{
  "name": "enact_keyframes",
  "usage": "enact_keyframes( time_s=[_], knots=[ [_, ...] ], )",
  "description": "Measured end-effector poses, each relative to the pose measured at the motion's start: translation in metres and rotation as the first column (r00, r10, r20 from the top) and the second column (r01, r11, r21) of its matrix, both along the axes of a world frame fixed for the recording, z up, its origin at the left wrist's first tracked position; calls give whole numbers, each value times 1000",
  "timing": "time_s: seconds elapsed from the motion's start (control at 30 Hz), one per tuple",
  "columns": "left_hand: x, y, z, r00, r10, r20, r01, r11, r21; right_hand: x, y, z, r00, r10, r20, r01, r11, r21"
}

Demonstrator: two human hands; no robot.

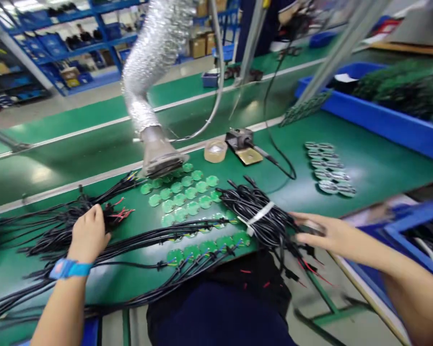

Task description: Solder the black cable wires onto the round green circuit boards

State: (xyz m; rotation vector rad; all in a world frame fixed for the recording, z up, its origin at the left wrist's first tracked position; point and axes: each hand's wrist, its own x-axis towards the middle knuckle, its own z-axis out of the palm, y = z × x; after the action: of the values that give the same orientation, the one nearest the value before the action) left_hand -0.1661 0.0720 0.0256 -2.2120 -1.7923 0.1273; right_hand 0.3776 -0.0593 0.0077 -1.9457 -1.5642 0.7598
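Note:
My left hand [89,234], with a blue wristband [70,269], is curled over a heap of black cables [63,226] on the left of the bench. Red wire ends [122,213] stick out beside its knuckles; its fingertips are hidden. My right hand [321,230] grips the near end of a bundle of black cables [263,216], bound by a white tie [261,212]. This bundle hangs partly over the bench's front edge, with loose red-tipped ends below. Between the hands lie rows of small green circuit boards [191,193], the front ones joined to black cables [159,234].
A fume duct [155,120] hangs low over the boards. Behind them are a tape roll [215,150] and a soldering iron [261,153] in its stand. Round silver-coloured parts [330,168] lie at right, before a large blue tray [386,129]. A blue bin [414,221] stands front right.

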Motion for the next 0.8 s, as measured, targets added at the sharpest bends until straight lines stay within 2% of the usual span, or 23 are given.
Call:
enact_keyframes(
  time_s=[0.07,0.1,0.2,0.3,0.37,0.5,0.6,0.73,0.8],
  knots=[
    [19,-6,6,996,-85,32,84,996,38,0,5,-7,989,131,-63,-139,978,-158],
    [35,-10,10,989,-134,69,129,989,74,-2,9,-11,985,156,-79,-168,968,-189],
    [97,-25,20,915,-343,211,318,937,141,-17,12,-13,997,76,32,-70,985,-159],
    [151,-37,20,805,-505,313,522,852,33,-41,8,-3,959,-26,282,48,996,-70],
    [172,-43,15,764,-535,361,583,812,-32,-59,10,8,917,26,399,3,998,-70],
    [186,-51,13,762,-481,434,563,823,-76,-81,33,25,864,152,479,-45,973,-227],
    [184,-54,23,732,-445,517,550,833,-62,-76,53,28,916,167,365,-60,956,-286],
    [172,-70,39,608,-385,694,529,849,8,-54,56,39,983,66,173,-21,968,-252],
    [167,-86,45,524,-276,806,556,827,-78,-43,53,56,992,28,120,-1,975,-220]
  ],
)
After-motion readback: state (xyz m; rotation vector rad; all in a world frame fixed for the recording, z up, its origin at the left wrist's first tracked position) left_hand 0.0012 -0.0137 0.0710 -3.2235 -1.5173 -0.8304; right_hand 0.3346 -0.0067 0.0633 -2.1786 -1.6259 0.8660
